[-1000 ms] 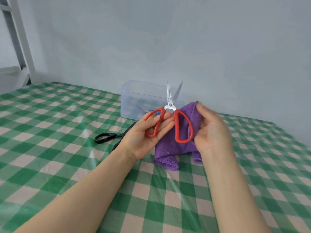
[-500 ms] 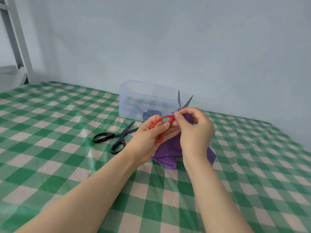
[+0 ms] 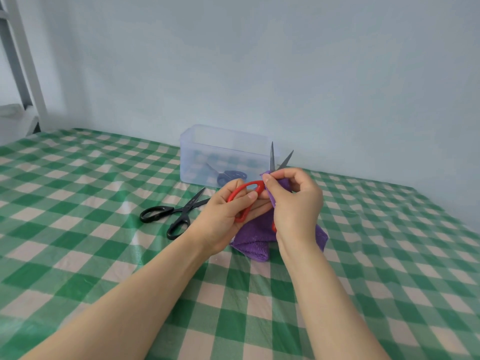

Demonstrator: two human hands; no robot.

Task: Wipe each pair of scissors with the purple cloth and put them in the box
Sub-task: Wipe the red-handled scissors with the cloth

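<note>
Above the checked table (image 3: 104, 229), fingers grip one of three scissors: left hand (image 3: 228, 216) red scissors (image 3: 244, 201), right hand (image 3: 296, 203) purple cloth (image 3: 255, 236).

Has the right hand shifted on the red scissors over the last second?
Yes. The right hand moved from beside the handles toward the clear box, now pinching the purple cloth around the red scissors.

Left hand (image 3: 228, 214) gripping red scissors (image 3: 245, 201), right hand (image 3: 293, 203) pinching purple cloth (image 3: 255, 236), blades apart
</note>
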